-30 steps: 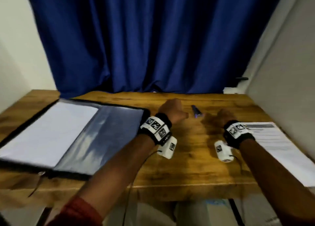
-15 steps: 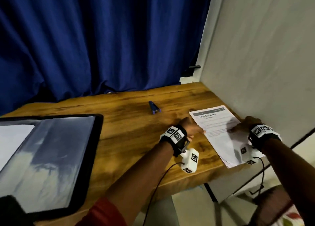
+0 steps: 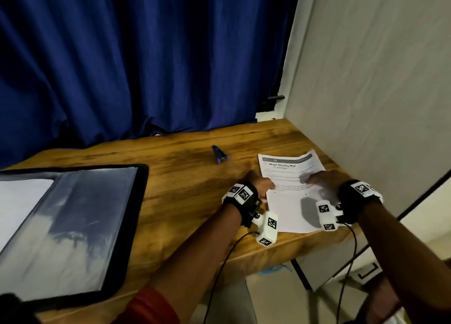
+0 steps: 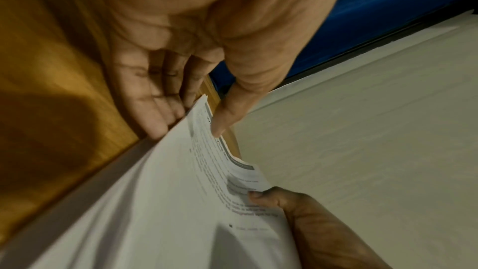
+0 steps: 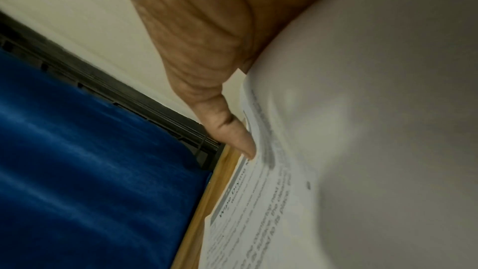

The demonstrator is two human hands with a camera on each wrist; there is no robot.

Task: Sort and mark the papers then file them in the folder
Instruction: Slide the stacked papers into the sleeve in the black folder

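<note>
Papers point(image 3: 290, 191) at the head view's right are pinched by the left hand point(image 3: 260, 185) and the right hand point(image 3: 325, 180) on opposite edges.

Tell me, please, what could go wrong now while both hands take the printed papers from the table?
1. The papers already buckle between the left hand and right hand; a harder pinch may crease them.
2. They appear to be several loose sheets, so one could slip out and slide off the near table edge.
3. Carrying them to the folder, a sheet might sweep the blue pen.
</note>
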